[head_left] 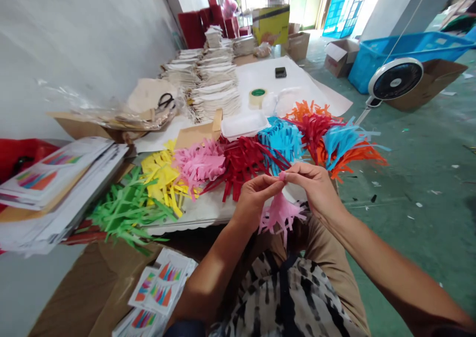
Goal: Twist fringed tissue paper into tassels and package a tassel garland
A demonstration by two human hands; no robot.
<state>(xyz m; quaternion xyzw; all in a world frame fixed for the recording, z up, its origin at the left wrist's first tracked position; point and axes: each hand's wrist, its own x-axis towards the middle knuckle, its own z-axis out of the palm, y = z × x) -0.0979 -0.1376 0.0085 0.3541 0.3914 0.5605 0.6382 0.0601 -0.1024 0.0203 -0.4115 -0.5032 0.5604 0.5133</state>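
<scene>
My left hand and my right hand meet above my lap, fingertips pinched together on the top of a pink fringed paper piece. Its cut strips hang down between my wrists. Just beyond my hands, piles of fringed paper lie in a row on the white table: green, yellow, pink, red, blue, then mixed orange, red and blue.
Stacks of printed cards sit at the left, more cards lie low by my knee. A white tray, tape roll, scissors and stacked white paper goods lie farther back. A fan and blue crate stand on the green floor.
</scene>
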